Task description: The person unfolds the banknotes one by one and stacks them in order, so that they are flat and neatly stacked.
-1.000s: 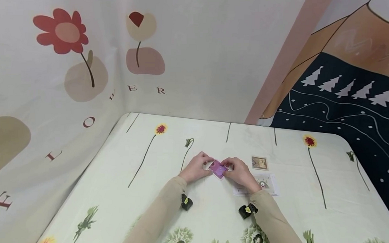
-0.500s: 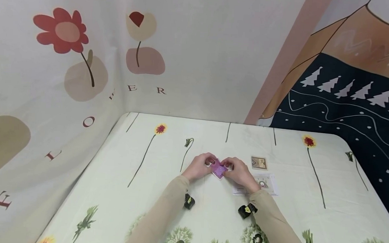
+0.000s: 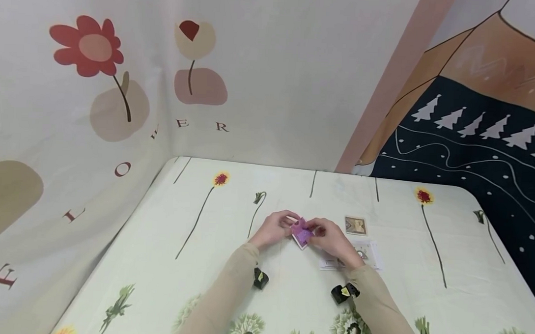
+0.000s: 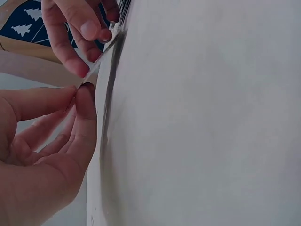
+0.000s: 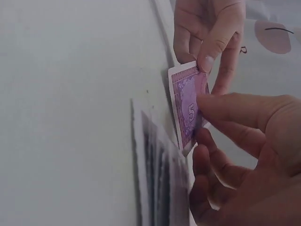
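Observation:
A small purple stamp with a white border is held between both hands over the middle of the table. In the right wrist view the stamp shows a figure 5 inside an ornate frame. My left hand pinches its far left part between thumb and finger; the left wrist view shows this pinch from the side. My right hand grips the opposite part, thumb on the printed face and fingers behind. Seen from the left wrist, the stamp is nearly edge-on and tilted, close over the cloth.
A brown and tan stamp lies flat to the right of my right hand. Under the right wrist are white printed sheets, partly covered by the hand. The table wears a flowered cloth, and printed curtains hang behind it.
My left hand has moved slightly right, nearer the right hand, and its fingers have shifted on the purple stamp. The stamp has turned and tilted a little; the right hand stays about where it was.

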A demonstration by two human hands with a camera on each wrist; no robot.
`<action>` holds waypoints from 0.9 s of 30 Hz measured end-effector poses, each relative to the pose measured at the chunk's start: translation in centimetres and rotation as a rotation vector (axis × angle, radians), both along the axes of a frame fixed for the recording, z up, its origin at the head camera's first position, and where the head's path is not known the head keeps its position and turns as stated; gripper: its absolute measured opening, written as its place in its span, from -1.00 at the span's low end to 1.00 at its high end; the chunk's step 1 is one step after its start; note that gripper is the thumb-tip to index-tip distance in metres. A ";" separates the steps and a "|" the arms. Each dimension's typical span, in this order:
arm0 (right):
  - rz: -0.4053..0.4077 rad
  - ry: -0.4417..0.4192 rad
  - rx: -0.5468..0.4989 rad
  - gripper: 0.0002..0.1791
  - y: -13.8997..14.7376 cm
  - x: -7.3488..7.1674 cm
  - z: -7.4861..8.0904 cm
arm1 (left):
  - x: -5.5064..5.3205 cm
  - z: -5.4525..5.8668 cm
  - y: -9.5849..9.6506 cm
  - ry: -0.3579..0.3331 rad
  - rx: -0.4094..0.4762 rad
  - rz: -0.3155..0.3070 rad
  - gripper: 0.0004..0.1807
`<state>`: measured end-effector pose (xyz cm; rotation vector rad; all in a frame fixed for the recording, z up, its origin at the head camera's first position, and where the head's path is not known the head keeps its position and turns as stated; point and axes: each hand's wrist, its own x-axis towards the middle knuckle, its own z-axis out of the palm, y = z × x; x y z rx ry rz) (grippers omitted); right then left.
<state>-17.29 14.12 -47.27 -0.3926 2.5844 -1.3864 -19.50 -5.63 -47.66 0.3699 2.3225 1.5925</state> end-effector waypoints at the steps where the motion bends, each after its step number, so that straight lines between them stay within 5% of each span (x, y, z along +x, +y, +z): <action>1: 0.018 0.015 -0.007 -0.64 0.1 0.1 0.0 | 0.0 0.0 0.0 -0.016 0.025 0.011 -0.59; 8: 0.098 0.135 -0.022 -0.65 0.5 0.7 0.3 | 0.0 0.3 -0.3 -0.123 0.207 0.107 -0.62; 16: 0.089 0.240 -0.033 -0.64 0.4 1.0 0.3 | 0.1 0.3 -0.1 -0.161 0.369 0.112 -0.68; 27: 0.152 0.261 -0.080 -0.66 0.8 1.2 0.2 | 0.3 0.5 0.2 -0.192 0.433 0.148 -0.72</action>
